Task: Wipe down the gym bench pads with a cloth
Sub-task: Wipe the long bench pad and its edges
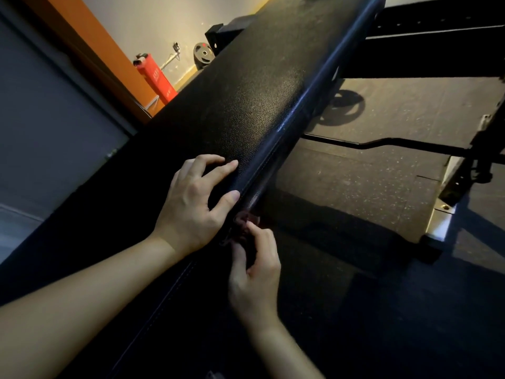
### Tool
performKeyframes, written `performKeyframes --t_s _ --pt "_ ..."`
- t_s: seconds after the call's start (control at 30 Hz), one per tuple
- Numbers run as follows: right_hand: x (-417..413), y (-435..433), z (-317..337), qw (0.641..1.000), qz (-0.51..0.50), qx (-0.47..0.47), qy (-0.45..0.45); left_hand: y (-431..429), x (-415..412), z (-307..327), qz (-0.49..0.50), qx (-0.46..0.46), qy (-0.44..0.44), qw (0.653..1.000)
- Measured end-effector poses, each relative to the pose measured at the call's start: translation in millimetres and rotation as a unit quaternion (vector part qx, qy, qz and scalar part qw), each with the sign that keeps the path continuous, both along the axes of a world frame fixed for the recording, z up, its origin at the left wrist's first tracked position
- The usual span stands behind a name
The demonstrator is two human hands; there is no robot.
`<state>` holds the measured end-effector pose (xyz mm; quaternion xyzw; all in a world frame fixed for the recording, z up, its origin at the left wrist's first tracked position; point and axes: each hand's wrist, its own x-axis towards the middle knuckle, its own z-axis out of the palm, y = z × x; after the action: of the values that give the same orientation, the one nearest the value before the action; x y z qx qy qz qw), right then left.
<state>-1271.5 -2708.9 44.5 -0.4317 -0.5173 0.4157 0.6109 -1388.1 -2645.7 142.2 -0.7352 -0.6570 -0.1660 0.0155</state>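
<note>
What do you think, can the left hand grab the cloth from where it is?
Probably yes. The left hand rests on the bench pad just above the cloth, which the right hand holds at the pad's side; nothing sits between them.

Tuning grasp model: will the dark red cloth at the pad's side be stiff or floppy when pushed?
Probably floppy: the cloth sits bunched in the right hand. Likely light: fingertips pinch it. May drag on the grainy bench pad.
</note>
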Motion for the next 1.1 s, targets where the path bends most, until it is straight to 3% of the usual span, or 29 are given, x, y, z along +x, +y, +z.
performKeyframes --t_s 0.1,0.2,0.3,0.4,0.5,0.6,0.67,0.8,0.87,1.0,1.1 --pt "14 69 -9 0.998 -0.049 -0.006 -0.029 -1 2 1 0.003 -0.006 0.001 1.0" --pt "33 158 -1 0.989 -0.123 -0.075 -0.017 -2 2 1 0.007 -0.011 -0.002 1.0" --pt "22 120 5 0.991 -0.117 -0.06 0.006 -1 1 1 0.003 -0.009 -0.003 1.0" --pt "14 41 4 0.999 -0.007 0.015 -0.03 -1 2 1 0.001 -0.005 0.002 1.0" --pt "21 85 7 0.997 -0.038 0.034 -0.064 -2 3 2 0.0 -0.004 0.004 1.0" --pt "35 167 14 0.987 -0.14 -0.024 -0.075 -2 4 2 0.006 -0.012 0.004 1.0" --pt "34 163 18 0.987 -0.147 -0.048 -0.052 -4 3 2 0.008 -0.013 0.007 1.0" --pt "17 48 14 0.998 0.019 0.037 -0.046 -3 3 2 0.004 -0.007 0.013 1.0" --pt "22 44 10 0.993 0.057 0.075 -0.074 -3 3 3 0.006 -0.01 0.012 1.0" --pt "39 157 15 0.991 -0.096 0.01 -0.097 -4 3 4 0.011 -0.021 0.005 1.0" --pt "29 133 15 0.994 -0.092 -0.02 -0.059 -4 4 5 0.013 -0.024 0.013 1.0"
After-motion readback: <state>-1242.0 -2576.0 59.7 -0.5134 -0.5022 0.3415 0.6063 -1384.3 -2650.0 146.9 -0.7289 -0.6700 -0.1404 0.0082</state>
